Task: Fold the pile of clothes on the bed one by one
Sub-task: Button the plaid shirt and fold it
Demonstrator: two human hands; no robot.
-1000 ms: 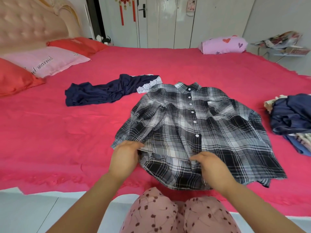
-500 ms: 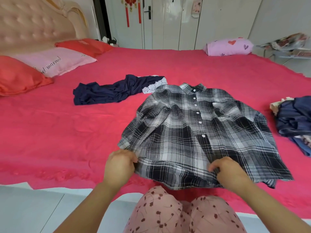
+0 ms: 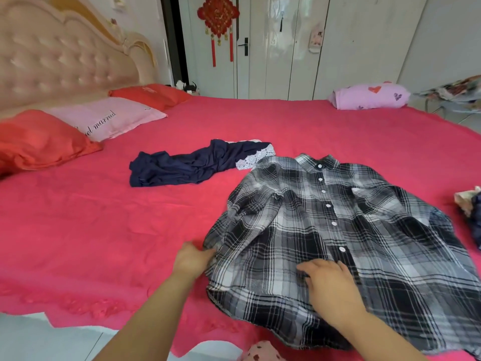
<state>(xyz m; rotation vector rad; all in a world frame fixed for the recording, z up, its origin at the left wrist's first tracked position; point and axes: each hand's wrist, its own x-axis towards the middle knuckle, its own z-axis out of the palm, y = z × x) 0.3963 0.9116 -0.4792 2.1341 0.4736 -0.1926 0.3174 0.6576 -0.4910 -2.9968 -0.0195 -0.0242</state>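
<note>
We find the left hand at the left edge of the plaid shirt, fingertips against the cloth, though we cannot tell whether they pinch it. The right hand lies flat on the shirt's lower front, fingers spread and relaxed. The shirt is spread buttons up on the red bedspread, its collar away from us and its hem near the bed's front edge. Beyond it we see a crumpled navy garment with lace trim just beside the shirt's shoulder, and a pile of clothes at the right edge.
</note>
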